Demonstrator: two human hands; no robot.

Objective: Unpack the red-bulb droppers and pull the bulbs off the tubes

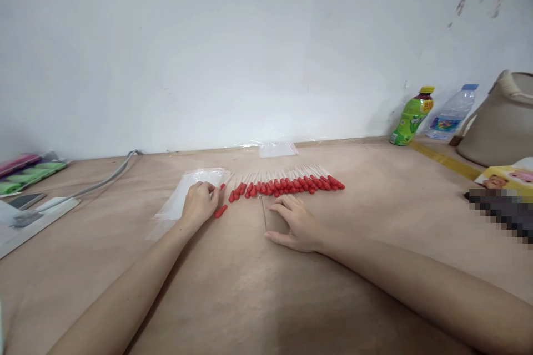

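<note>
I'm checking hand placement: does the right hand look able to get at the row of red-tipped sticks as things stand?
Probably yes. The right hand is open, right by the near side of the red-tipped sticks, and nothing visible blocks the way between.

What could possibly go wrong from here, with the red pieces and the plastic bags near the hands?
The right hand is just in front of the row of red pieces; a careless sweep might push some out of line.

One separate red piece lies close to the left hand, so it could be knocked away.

The thin plastic bags lie right by the left hand and might slide or crease if brushed.
</note>
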